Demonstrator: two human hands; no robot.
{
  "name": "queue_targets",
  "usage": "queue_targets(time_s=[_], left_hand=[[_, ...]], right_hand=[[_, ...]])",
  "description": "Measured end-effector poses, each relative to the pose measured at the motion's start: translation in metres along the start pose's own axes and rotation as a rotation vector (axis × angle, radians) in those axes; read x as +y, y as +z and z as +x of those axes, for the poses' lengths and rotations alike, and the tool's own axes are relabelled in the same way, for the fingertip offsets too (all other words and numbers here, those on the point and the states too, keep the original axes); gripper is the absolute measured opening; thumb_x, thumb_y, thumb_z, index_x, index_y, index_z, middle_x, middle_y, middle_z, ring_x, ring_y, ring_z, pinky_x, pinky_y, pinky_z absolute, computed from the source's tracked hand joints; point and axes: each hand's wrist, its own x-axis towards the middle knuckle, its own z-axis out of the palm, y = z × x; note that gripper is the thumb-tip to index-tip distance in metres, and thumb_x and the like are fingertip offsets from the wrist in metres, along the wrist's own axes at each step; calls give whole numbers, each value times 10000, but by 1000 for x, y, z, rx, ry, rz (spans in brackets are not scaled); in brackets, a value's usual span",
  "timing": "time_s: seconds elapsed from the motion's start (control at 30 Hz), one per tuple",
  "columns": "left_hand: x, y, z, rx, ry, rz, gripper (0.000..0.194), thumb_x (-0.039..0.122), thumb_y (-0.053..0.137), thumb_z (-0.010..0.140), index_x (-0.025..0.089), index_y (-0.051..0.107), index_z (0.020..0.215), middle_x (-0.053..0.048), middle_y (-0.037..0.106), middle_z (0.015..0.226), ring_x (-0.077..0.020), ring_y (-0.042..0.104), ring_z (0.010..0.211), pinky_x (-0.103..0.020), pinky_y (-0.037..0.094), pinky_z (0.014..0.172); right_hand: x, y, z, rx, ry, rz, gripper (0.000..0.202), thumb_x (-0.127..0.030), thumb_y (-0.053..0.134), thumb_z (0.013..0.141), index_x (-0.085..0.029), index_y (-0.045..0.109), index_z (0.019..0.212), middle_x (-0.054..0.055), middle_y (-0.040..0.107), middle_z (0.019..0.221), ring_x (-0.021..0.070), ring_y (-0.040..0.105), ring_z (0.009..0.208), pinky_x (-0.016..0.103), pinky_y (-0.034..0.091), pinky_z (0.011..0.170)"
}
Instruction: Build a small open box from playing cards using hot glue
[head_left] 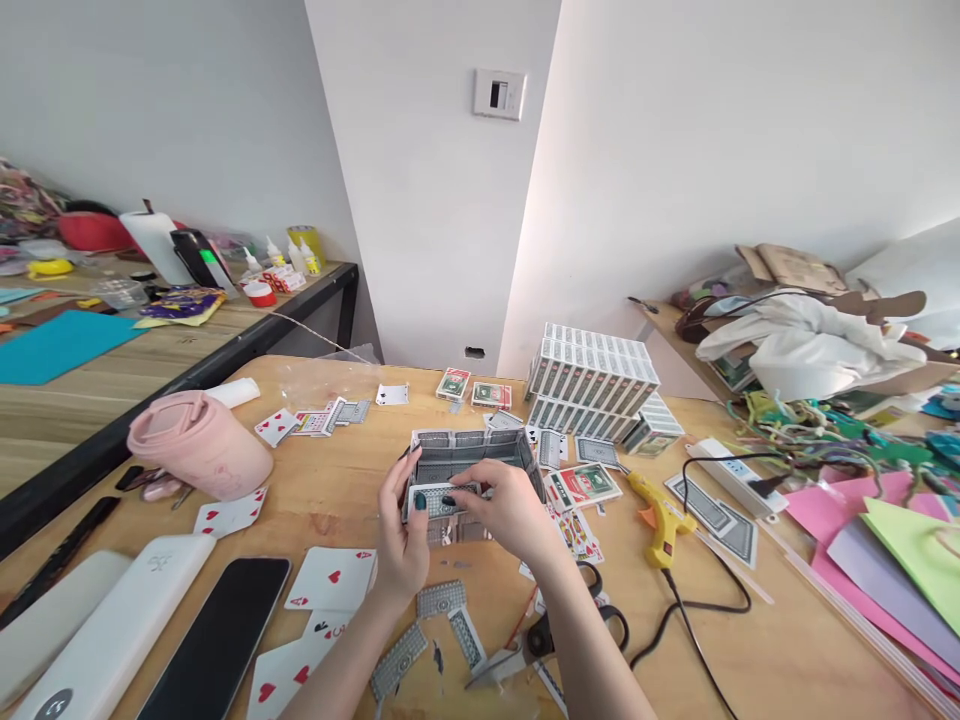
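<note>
Between my hands stands an open box made of grey-backed playing cards [442, 465], with upright walls and inner folds. My left hand [400, 525] is closed around its left front corner, fingers outside and thumb on the front. A grey patterned card piece [434, 503] lies along the front edge of the box. My right hand [510, 505] pinches that piece from the right; its lower fingers are partly hidden. Below the box lie cut card strips [441, 599] and scissors [517, 655] with black handles, partly covered by my right forearm.
A yellow glue gun [664, 520] with a black cord lies right of the box. Stacked card packs [592, 375] stand behind it. To the left are a pink cup [202, 445], a phone [217, 640], a white power bank [120, 630] and loose playing cards [334, 577].
</note>
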Motion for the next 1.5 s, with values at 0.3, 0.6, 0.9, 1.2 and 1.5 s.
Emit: queue_targets(time_s=[0.3,0.6,0.9,1.2,1.5], left_hand=[[2,2,0,22,-46,-26,470,287,386,952,248,339,1418,-96,371,1478,-225,350,1358,-375,333,1105],[6,1,1,-19,-110,-54,503,356,373,954,263,310,1445,-82,356,1491,-238,334,1370,-371,327,1112],[0,0,-4,-49,-159,-102,582,384,471,911,249,288,1447,-110,320,1503,-279,327,1369,-444,321,1109],[0,0,-3,-37,-112,-74,574,396,449,920,229,291,1446,-131,347,1482,-275,337,1362,-459,302,1113],[4,1,-2,-40,-87,-46,541,389,435,929,233,312,1432,-129,371,1470,-268,358,1353,-435,339,1094]], right_hand=[[-3,0,0,-11,34,6,128,-195,675,758,-205,748,863,41,738,872,185,658,801,280,482,760],[-5,1,-2,0,105,16,153,-218,678,733,-198,741,871,22,727,779,162,617,668,256,448,646],[-9,7,-4,49,43,50,122,-95,605,711,-180,687,679,1,650,674,128,568,638,217,410,612],[-8,9,-3,37,-89,-32,172,-68,591,729,-193,699,683,8,603,677,123,541,626,218,394,590],[-5,8,-3,20,-115,-56,133,-90,604,750,-191,663,686,-2,583,688,123,527,636,222,385,601]])
